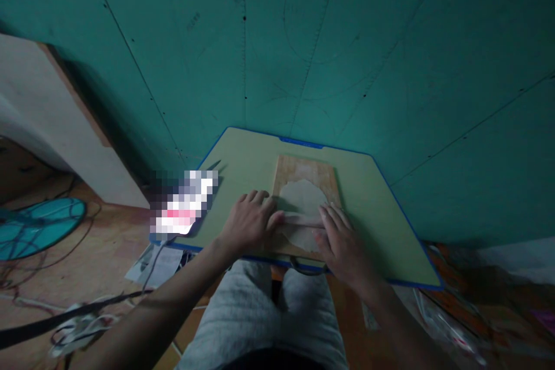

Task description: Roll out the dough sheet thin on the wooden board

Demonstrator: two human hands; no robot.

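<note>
A flat, pale round of dough (303, 192) lies on a wooden board (288, 167). Across the dough runs a slim rolling pin (302, 219), its middle showing between my hands. My left hand (252, 218) is closed over the pin's left end, with the thumb along it. Over the right end curls my right hand (341, 238), fingers bent and pressed down. Both hands hide the pin's ends and part of the dough's edges. Under the board is a pale green folding table (368, 202) with a blue rim.
A lit screen (186, 205), blurred out, rests on the table's left side with a cable running from it. Behind it lies a thin dark pointed object (213, 166). A green wall (303, 40) rises behind the table. Tangled cords (82, 324) spread over the floor at left.
</note>
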